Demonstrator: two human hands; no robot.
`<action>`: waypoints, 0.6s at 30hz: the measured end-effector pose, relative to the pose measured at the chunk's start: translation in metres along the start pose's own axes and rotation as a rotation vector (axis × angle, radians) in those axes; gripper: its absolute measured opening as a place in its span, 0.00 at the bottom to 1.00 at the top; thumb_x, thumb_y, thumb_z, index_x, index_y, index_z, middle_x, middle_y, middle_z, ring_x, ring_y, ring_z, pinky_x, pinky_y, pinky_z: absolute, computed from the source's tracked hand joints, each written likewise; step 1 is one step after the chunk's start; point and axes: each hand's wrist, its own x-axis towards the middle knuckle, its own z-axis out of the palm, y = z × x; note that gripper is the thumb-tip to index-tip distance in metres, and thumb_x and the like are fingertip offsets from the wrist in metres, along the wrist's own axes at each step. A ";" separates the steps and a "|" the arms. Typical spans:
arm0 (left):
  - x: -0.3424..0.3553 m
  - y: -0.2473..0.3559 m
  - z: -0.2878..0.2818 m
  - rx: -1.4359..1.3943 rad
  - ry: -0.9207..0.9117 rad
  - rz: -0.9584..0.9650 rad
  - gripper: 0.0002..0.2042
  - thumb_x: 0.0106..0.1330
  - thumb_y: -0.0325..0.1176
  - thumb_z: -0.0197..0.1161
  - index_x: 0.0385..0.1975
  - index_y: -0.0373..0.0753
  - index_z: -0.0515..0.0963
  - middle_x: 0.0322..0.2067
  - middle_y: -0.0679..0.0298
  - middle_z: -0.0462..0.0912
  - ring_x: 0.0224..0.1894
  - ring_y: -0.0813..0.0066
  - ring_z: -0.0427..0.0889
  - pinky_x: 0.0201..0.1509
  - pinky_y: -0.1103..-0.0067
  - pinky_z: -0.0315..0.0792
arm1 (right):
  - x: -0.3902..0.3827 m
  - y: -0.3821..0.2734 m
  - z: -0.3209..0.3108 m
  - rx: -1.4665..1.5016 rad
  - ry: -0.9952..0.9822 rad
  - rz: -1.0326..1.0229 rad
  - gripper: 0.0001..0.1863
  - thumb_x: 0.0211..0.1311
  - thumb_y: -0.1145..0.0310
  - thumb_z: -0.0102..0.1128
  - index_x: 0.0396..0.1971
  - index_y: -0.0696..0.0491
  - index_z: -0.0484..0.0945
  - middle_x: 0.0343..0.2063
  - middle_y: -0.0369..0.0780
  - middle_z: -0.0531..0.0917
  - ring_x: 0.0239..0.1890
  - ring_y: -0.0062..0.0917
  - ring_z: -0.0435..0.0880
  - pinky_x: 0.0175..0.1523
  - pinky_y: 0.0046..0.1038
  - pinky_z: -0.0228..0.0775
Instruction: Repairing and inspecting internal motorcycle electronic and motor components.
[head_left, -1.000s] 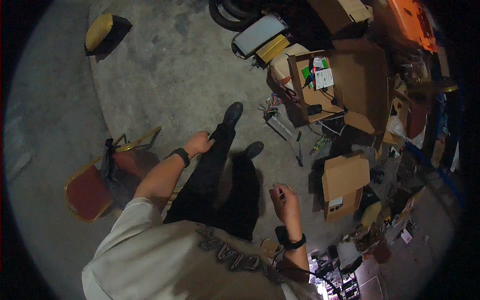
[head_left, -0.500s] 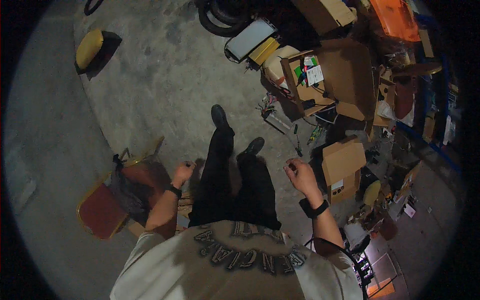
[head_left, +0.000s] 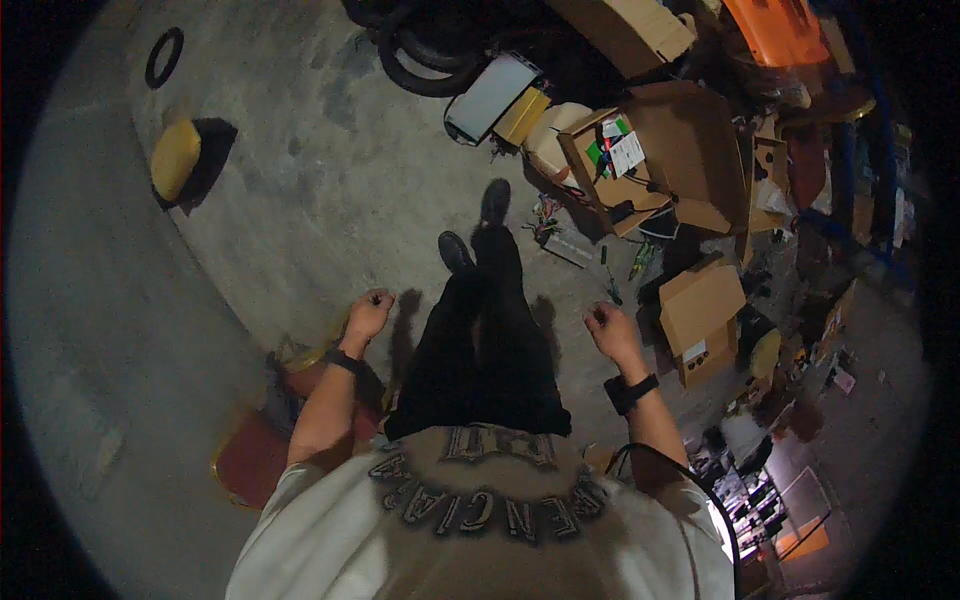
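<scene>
"Just right of the right hand point(head_left: 614, 338), what do you see?"

"A small brown box point(head_left: 703, 308) with its lid open. It sits on the grey floor point(head_left: 300, 200). The hand is near it but not touching it."

"Is that hand holding anything?"

"Its fingers are bent in a bit. It's too dark to tell if something tiny is in there."

"And the left hand point(head_left: 369, 316)?"

"It's up in the air, left of the legs point(head_left: 512, 335). Its fingers are curled too, and I can't tell if it has anything."

"What else is close to the right hand?"

"A thin dark stick point(head_left: 610, 278) lies just ahead of it. Past that is a long grey metal thing point(head_left: 567, 250) with wires point(head_left: 546, 212) by one end. Further up is a big open box point(head_left: 690, 150) with papers point(head_left: 626, 155) inside."

"And by the left arm?"

"A red chair point(head_left: 250, 455) with a gold edge. The arm hides some of it. Far ahead is a round yellow thing point(head_left: 176, 160), and past that a black ring point(head_left: 164, 57)."
</scene>
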 end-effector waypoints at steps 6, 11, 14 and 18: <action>0.020 0.064 -0.047 0.072 -0.046 -0.024 0.25 0.68 0.48 0.63 0.54 0.32 0.80 0.48 0.47 0.85 0.52 0.58 0.84 0.58 0.69 0.75 | 0.061 -0.004 0.016 0.152 -0.090 0.152 0.15 0.61 0.61 0.64 0.35 0.59 0.79 0.32 0.52 0.82 0.37 0.49 0.82 0.41 0.41 0.73; 0.059 0.143 -0.085 0.235 -0.066 0.045 0.25 0.68 0.47 0.63 0.54 0.32 0.79 0.49 0.47 0.85 0.53 0.56 0.84 0.59 0.69 0.75 | 0.123 -0.022 0.012 0.232 0.029 0.097 0.12 0.61 0.63 0.63 0.34 0.58 0.78 0.30 0.49 0.82 0.35 0.42 0.83 0.41 0.38 0.73; 0.095 0.168 -0.105 0.137 0.001 0.188 0.24 0.69 0.47 0.63 0.54 0.31 0.79 0.48 0.48 0.86 0.52 0.57 0.85 0.58 0.69 0.75 | 0.153 -0.035 0.019 0.338 0.098 0.036 0.10 0.62 0.65 0.62 0.36 0.56 0.80 0.28 0.45 0.83 0.33 0.33 0.84 0.40 0.34 0.73; 0.098 0.282 -0.127 0.230 -0.106 0.254 0.23 0.70 0.45 0.63 0.55 0.32 0.79 0.49 0.48 0.85 0.53 0.59 0.84 0.58 0.70 0.75 | 0.173 -0.078 0.008 0.482 0.157 0.169 0.07 0.65 0.68 0.61 0.35 0.56 0.80 0.28 0.43 0.83 0.31 0.31 0.82 0.41 0.32 0.73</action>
